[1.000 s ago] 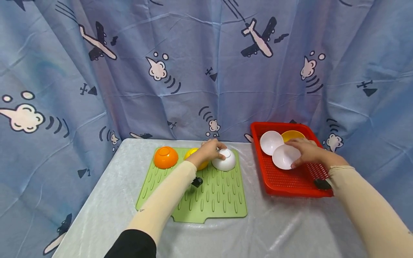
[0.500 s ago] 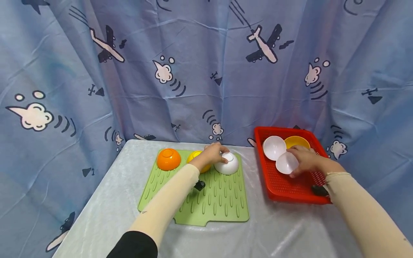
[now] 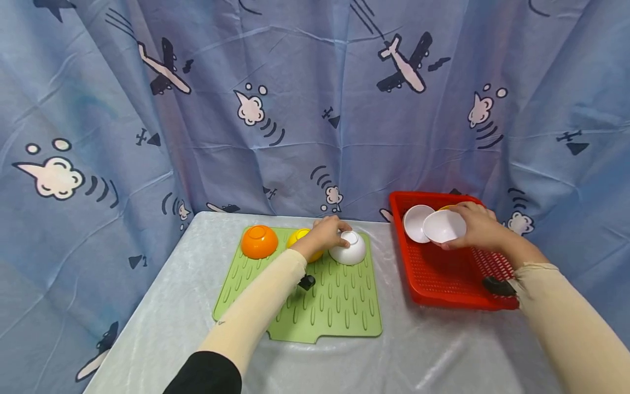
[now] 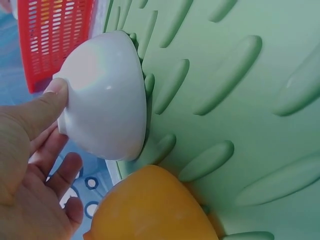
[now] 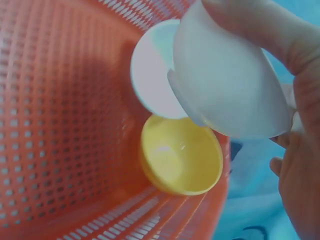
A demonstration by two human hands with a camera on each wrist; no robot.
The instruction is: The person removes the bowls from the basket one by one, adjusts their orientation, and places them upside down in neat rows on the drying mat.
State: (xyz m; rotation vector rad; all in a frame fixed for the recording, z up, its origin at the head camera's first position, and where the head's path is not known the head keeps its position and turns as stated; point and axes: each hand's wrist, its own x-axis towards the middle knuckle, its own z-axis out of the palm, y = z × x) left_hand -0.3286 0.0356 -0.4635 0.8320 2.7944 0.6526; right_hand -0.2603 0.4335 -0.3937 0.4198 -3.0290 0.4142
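On the green ridged mat (image 3: 339, 314) a white bowl (image 3: 353, 253) sits upside down, and my left hand (image 3: 322, 235) pinches its foot ring between thumb and fingers, as the left wrist view shows. My right hand (image 3: 477, 227) grips a second white bowl (image 3: 443, 229) by its rim, raised and tilted over the red basket (image 3: 410, 273). Below that bowl, in the right wrist view, another white bowl (image 5: 152, 75) and a yellow bowl (image 5: 182, 157) stand mouth up in the basket. In the head view the raised bowl and right hand hide most of the yellow one.
An orange bowl (image 3: 259, 242) and a yellow bowl (image 3: 297, 238) rest upside down along the mat's back edge, left of the white one. The pale table (image 3: 167, 306) ends at a blue patterned curtain (image 3: 295, 109). My left forearm crosses the mat.
My right hand has lifted its white bowl up from the basket floor and tilted it; it now overlaps the other white bowl. My left hand stays on the bowl on the mat.
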